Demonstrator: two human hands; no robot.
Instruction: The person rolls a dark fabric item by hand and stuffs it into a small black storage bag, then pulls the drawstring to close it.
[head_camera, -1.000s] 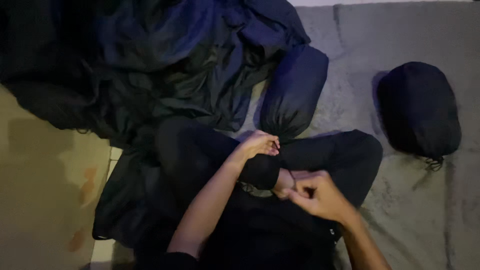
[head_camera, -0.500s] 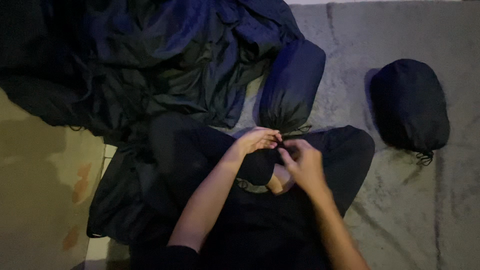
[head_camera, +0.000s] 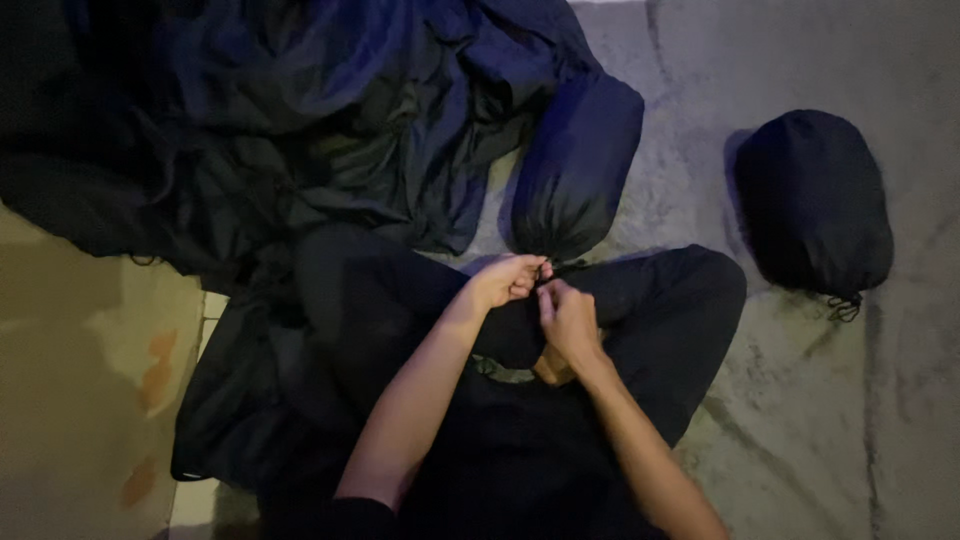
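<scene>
This looks like a room in a home, seen from the floor in dim light. A grey plush carpet (head_camera: 800, 420) with a soft, brushed pile covers most of the floor, and at the left it gives way to a bare yellowish floor (head_camera: 80, 400) with a few orange marks. The person sits cross-legged on the carpet. Soft goods lie around: a heap of loose dark blue fabric (head_camera: 330, 130), a stuffed dark blue sack (head_camera: 585, 165) beside it, and a packed black pouch (head_camera: 815, 200) lying well apart on the right
</scene>
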